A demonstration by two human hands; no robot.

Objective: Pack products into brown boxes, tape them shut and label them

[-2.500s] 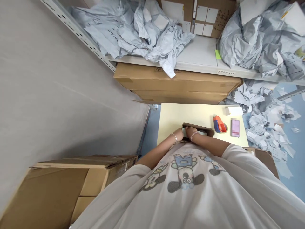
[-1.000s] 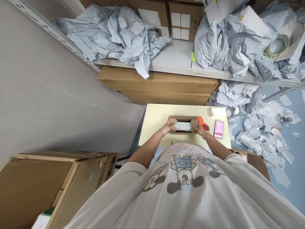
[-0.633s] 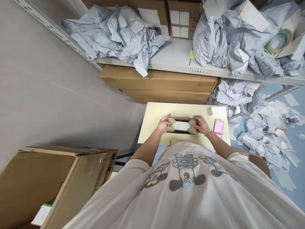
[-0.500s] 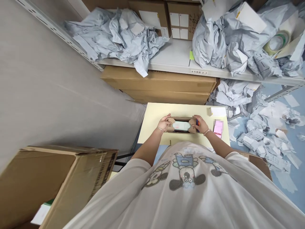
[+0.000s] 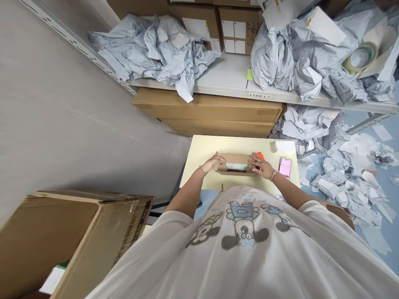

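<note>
A small brown cardboard box [image 5: 236, 173] lies lengthwise on the pale yellow table, and its far long flap [image 5: 237, 158] is folded partly over the opening. Inside it a pale green and white item [image 5: 234, 166] shows in the gap below the flap. My left hand [image 5: 215, 160] rests at the box's left end, fingers stretched out onto the flap's corner and thumb raised. At the right end my right hand [image 5: 262, 166] has its fingers apart on the flap and the box's edge. An orange object [image 5: 260, 155], partly hidden, lies just beyond that hand.
On the table [image 5: 204, 145] at right are a white box [image 5: 285, 146] and a phone with a pink screen [image 5: 285, 167]. A shelf [image 5: 224, 88] with grey parcel bags [image 5: 162, 50] stands behind. A large open carton [image 5: 124, 224] is at lower left; parcels cover the floor at right.
The far long flap has come over toward me, covering part of the pale green item and the end flaps. Both hands have shifted from the box's ends onto this flap.
</note>
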